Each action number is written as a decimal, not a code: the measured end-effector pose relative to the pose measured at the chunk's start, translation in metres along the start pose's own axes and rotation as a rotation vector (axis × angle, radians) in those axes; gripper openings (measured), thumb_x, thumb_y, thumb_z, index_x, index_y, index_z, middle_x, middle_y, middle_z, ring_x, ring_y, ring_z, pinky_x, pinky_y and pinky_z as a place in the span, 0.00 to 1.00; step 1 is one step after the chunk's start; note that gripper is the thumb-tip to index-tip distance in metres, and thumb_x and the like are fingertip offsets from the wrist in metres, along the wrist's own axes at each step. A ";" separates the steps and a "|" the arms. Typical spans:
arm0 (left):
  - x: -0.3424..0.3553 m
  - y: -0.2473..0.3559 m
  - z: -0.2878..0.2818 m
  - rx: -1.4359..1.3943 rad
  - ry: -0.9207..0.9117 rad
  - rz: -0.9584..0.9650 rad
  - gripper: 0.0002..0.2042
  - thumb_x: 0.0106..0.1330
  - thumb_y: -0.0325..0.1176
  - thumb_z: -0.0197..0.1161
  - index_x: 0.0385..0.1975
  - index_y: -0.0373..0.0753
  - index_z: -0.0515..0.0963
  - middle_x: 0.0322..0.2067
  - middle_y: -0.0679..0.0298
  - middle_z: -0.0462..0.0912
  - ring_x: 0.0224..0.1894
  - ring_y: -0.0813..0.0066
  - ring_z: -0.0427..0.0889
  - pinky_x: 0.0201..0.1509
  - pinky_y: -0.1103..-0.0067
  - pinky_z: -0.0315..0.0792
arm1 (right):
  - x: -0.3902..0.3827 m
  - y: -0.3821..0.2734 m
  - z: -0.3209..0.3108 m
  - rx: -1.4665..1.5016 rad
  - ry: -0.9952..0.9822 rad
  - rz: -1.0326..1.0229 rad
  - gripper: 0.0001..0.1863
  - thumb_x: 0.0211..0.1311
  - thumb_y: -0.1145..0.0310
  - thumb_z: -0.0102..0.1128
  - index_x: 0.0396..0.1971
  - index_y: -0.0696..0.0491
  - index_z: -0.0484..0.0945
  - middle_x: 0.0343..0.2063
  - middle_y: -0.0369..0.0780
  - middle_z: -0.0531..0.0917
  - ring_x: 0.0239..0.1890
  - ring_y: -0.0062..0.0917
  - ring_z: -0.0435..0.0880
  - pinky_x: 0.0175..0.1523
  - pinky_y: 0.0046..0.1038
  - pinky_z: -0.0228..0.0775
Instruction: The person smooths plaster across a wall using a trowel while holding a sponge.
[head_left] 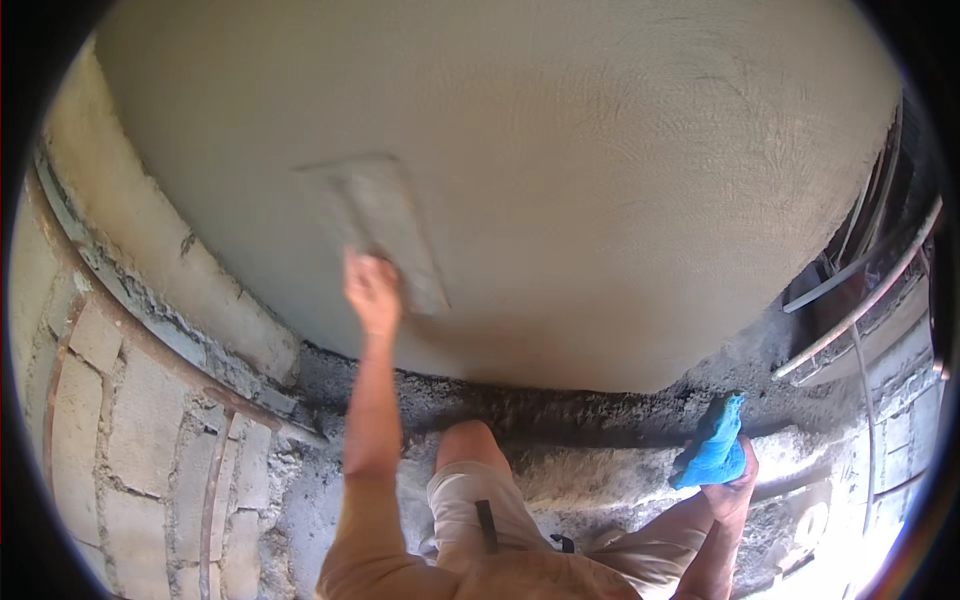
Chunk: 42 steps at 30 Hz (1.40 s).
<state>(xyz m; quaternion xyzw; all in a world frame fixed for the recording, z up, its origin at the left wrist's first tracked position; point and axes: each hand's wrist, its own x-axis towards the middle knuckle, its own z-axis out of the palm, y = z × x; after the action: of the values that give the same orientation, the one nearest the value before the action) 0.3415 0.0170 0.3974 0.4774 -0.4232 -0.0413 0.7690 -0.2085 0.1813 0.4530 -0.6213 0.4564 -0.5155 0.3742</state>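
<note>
My left hand (372,290) is closed around the handle of a rectangular plastering trowel (415,270). The trowel is blurred by motion, and its flat face lies against or very near the smooth grey plastered wall (560,180), left of the middle. At the lower right, my right hand (737,488) grips a bright blue cloth or sponge-like piece (718,452), crumpled and narrowing toward its top. It is held away from the plaster, above a rough ledge. Faint curved strokes mark the plaster's upper right, while its left side looks smoother.
A bare concrete strip (150,200) borders the plaster on the left, beside block masonry (140,430) and a long rusty bar (130,315). Along the wall's foot runs rough dark rubble (540,410). Metal pipes (865,290) jut in at the right. My bent knee (470,445) is close below.
</note>
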 end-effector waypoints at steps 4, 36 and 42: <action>0.057 0.131 0.052 -0.163 0.023 -0.102 0.16 0.75 0.47 0.51 0.44 0.38 0.70 0.19 0.74 0.69 0.20 0.88 0.67 0.20 0.87 0.60 | 0.001 0.003 0.004 -0.009 0.032 0.105 0.23 0.50 0.65 0.77 0.41 0.58 0.74 0.32 0.35 0.83 0.33 0.16 0.80 0.42 0.21 0.73; 0.048 0.120 0.055 0.387 -0.484 0.568 0.25 0.63 0.35 0.67 0.59 0.36 0.72 0.30 0.59 0.86 0.36 0.65 0.85 0.69 0.62 0.58 | -0.038 -0.028 0.069 0.070 0.003 0.134 0.20 0.50 0.72 0.75 0.42 0.59 0.75 0.33 0.36 0.84 0.34 0.16 0.81 0.43 0.22 0.74; 0.095 0.248 0.158 0.338 -0.320 0.550 0.22 0.66 0.41 0.64 0.54 0.33 0.75 0.37 0.53 0.84 0.39 0.58 0.83 0.64 0.61 0.65 | -0.023 -0.027 0.075 -0.108 -0.037 0.012 0.25 0.45 0.67 0.79 0.41 0.57 0.75 0.33 0.37 0.84 0.35 0.18 0.82 0.43 0.24 0.74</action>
<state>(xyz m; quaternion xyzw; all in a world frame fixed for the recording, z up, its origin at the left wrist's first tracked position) 0.2088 -0.0035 0.6756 0.4535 -0.6518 0.1633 0.5855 -0.1306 0.2115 0.4573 -0.6472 0.4801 -0.4765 0.3516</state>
